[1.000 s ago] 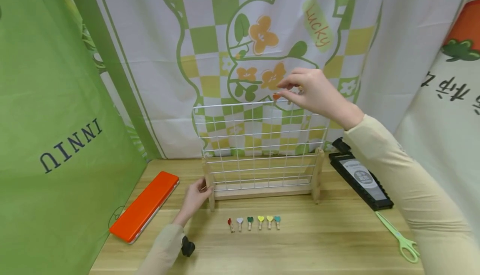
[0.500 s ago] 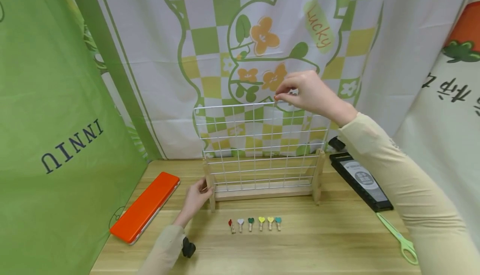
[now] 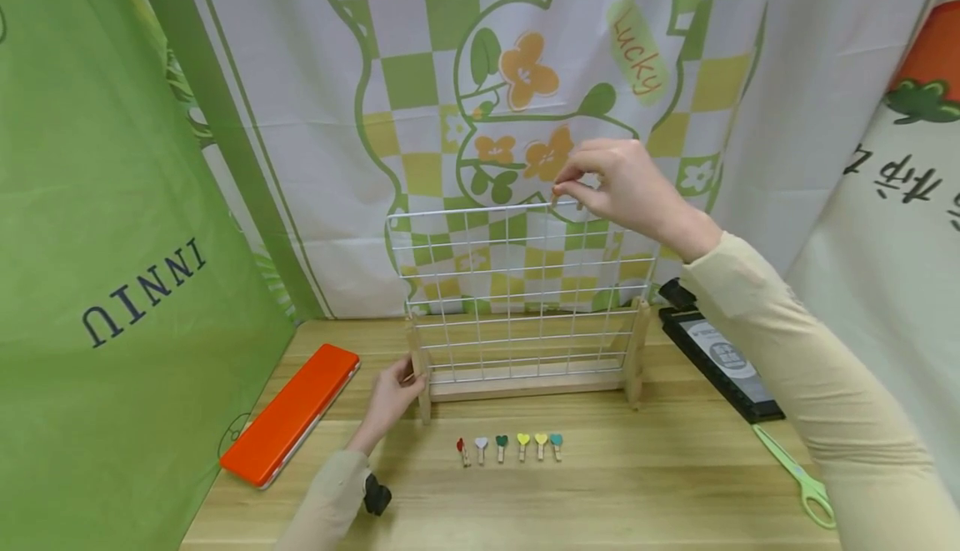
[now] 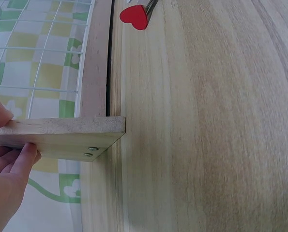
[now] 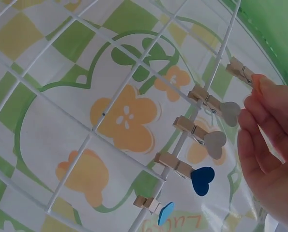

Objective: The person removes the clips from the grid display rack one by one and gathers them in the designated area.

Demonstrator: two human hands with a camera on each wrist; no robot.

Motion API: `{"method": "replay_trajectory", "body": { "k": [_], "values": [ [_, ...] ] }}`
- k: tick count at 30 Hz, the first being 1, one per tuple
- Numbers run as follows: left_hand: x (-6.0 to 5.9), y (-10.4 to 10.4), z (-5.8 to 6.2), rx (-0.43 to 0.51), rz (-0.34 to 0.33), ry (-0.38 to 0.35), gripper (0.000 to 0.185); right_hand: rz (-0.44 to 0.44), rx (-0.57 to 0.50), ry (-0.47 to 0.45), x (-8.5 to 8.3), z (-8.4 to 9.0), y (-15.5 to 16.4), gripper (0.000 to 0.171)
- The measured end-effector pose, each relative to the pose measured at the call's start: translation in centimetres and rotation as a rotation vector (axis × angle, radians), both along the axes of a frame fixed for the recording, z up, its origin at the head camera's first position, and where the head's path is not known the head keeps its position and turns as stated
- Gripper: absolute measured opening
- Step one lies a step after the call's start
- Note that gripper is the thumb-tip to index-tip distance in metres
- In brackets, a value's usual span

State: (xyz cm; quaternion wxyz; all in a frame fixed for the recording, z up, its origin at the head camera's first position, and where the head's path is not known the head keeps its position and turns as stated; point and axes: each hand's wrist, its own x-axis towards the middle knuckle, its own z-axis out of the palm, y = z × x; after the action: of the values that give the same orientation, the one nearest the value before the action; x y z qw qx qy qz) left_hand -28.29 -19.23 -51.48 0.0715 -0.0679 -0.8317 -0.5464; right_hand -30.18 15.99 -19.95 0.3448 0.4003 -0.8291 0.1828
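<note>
- Two hands work on one wire grid rack [image 3: 517,284]: the left hand [image 3: 390,397] grips its left wooden foot [image 4: 61,137]; the right hand [image 3: 626,184] pinches one orange-tipped wooden clothespin [image 5: 243,73] at the rack's top wire.
- Four heart clothespins [image 5: 192,171] are already clipped on that top wire beside it.
- Six heart clothespins [image 3: 510,446] lie in a row in front of the rack.
- One orange case [image 3: 288,413] lies left of the rack; one pair of green scissors [image 3: 798,478] lies to its right.

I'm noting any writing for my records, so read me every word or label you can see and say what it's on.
"Lucky": checked curtain, on a green oval.
"INNIU": green cloth, upside down.
Black characters on the white cloth: cut off, not readable.
Label on the black tray: too small to read.
</note>
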Motion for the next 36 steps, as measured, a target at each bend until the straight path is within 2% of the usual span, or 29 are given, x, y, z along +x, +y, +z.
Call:
{"method": "replay_trajectory", "body": {
  "k": [5, 10, 12, 17, 19, 24, 29, 32, 36],
  "values": [
    [0.1, -0.2, 0.2, 0.016, -0.013, 0.000, 0.051, 0.050, -0.012, 0.013, 1.4, -1.1, 0.3, 0.003],
    [0.1, -0.3, 0.3, 0.016, -0.018, 0.005, 0.052, 0.109, 0.010, 0.013, 2.4, -3.8, 0.3, 0.008],
    [0.5, 0.0, 1.0, 0.007, -0.018, 0.002, 0.052, 0.131, 0.033, -0.012, 2.6, -5.4, 0.3, 0.009],
    [0.6, 0.1, 1.0, 0.002, -0.021, -0.006, 0.051, 0.164, 0.076, -0.109, 2.8, -10.3, 0.5, 0.010],
    [0.2, -0.1, 0.3, 0.012, -0.024, -0.011, 0.052, 0.161, 0.091, -0.162, 3.0, -12.3, 0.6, 0.010],
    [0.1, -0.2, 0.4, 0.023, -0.031, -0.025, 0.054, 0.142, 0.123, -0.311, 3.7, -17.1, 1.0, 0.008],
    [0.1, -0.2, 0.4, 0.023, -0.029, -0.024, 0.054, 0.183, 0.149, -0.431, 4.2, -21.8, 1.1, 0.005],
    [0.1, -0.2, 0.4, 0.021, -0.023, -0.029, 0.054, 0.206, 0.158, -0.500, 4.5, -24.3, 1.1, 0.005],
    [0.1, -0.2, 0.2, 0.019, -0.019, -0.031, 0.053, 0.205, 0.162, -0.590, 4.9, -26.5, 1.3, 0.005]
  ]
}}
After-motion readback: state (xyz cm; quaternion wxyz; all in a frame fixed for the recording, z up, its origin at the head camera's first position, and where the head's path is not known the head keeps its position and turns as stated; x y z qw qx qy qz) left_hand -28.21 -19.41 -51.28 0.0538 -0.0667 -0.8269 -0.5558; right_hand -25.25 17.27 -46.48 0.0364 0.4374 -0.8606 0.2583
